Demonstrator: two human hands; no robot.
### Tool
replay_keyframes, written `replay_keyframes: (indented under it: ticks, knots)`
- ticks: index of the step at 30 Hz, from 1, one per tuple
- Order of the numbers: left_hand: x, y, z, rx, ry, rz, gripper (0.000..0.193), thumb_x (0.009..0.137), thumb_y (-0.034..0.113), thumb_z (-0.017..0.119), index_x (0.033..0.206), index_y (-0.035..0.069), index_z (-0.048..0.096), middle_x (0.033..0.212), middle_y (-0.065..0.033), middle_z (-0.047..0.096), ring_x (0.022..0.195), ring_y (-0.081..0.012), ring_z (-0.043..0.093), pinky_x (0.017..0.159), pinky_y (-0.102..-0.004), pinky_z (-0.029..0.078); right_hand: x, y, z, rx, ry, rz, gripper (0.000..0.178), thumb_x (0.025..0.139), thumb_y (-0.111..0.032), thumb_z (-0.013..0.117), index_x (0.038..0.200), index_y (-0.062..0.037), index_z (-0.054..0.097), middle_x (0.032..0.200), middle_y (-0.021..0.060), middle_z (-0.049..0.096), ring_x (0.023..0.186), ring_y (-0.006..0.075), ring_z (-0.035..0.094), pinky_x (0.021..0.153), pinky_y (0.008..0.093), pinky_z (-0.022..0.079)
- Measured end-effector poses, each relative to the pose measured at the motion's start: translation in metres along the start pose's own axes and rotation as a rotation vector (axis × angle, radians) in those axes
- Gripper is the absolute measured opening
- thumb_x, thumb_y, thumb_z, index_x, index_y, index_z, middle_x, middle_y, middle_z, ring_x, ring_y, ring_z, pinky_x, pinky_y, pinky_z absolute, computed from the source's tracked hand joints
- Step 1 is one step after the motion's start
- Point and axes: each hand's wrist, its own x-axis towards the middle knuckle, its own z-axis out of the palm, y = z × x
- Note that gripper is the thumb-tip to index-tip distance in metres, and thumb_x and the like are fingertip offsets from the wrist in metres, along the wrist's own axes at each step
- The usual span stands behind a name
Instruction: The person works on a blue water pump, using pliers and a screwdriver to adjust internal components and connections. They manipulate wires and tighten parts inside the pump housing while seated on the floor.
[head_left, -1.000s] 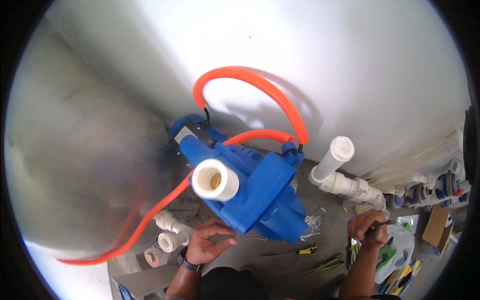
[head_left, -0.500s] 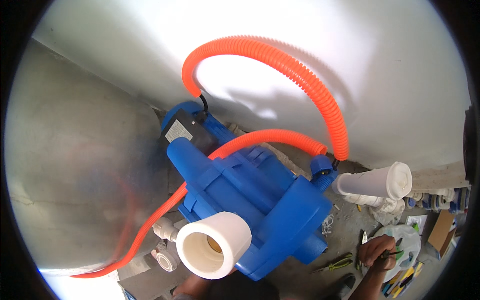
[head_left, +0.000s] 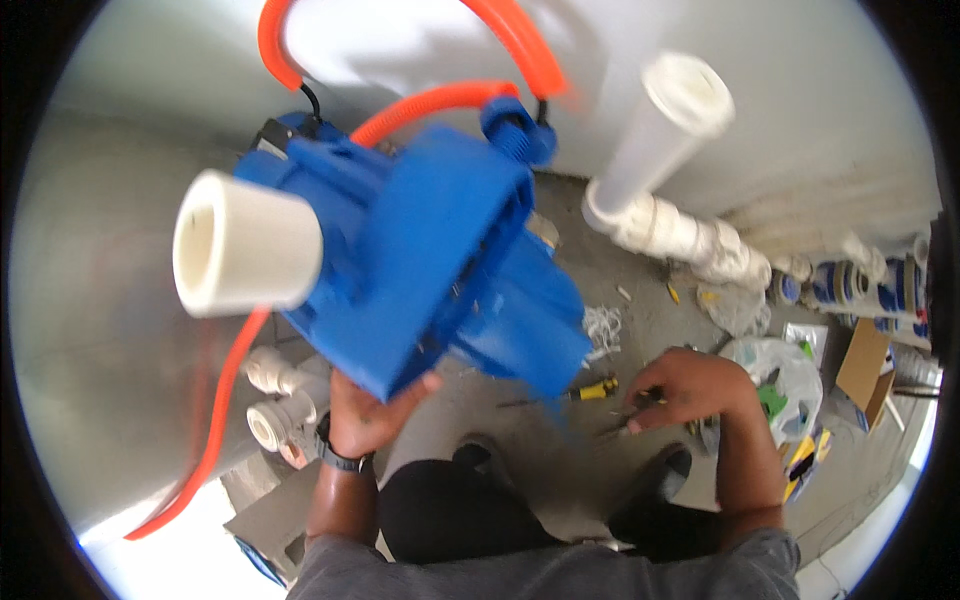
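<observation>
Reaching to the lower corner of the blue pump (head_left: 420,240), the left hand (head_left: 368,415) shows us mainly its palm, thumb and watch-strapped wrist; the pump covers its other fingers, so we cannot tell whether they grip the casing or merely touch it. The right hand (head_left: 700,388), apart from the pump, closes narrowly on a small dark object (head_left: 650,396), which blur and the fingers keep us from identifying.

We see the pump above the floor (head_left: 540,440), near the floor's wall-side edge and beside the metal tank (head_left: 130,250); whatever bears its weight is hidden from us. Its white socket (head_left: 265,245) juts left, and we make out little inside the shaded mouth. The orange hose (head_left: 440,103) loops out of view at the top, its end near the pump smeared by motion.

Below the right hand's fingertips lies a yellow-handled screwdriver (head_left: 595,390), its thin shaft faint to us. Toward the floor's right edge we find a translucent bag (head_left: 800,355), its green contents only partly readable, and an open cardboard box (head_left: 862,375).
</observation>
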Motion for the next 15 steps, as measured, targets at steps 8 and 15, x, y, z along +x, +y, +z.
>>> replay_keyframes:
  ticks: [8,15]
  knots:
    - [-0.038,0.064,-0.029,0.044,-0.09,0.16,0.033,0.096,0.019,0.075,0.071,0.004,0.06,0.061,0.0016,0.052,0.048,-0.0044,0.044,0.044,-0.0237,0.029,-0.011,0.112,0.121,-0.722,-0.196,0.419,0.02,0.078,-0.015,0.07,0.092,-0.003,0.077,0.092,0.0203,0.075,0.089,0.0378,0.074,0.075,0.0486,0.059]
    - [-0.075,0.123,-0.049,0.264,-0.195,0.341,0.019,0.087,0.01,0.078,0.08,-0.001,0.065,0.072,-0.0051,0.059,0.067,-0.0141,0.054,0.062,-0.0297,0.041,-0.041,0.149,0.096,-0.807,-0.238,0.458,0.022,0.078,-0.015,0.069,0.095,-0.0038,0.078,0.098,0.0187,0.076,0.093,0.0387,0.074,0.077,0.049,0.06]
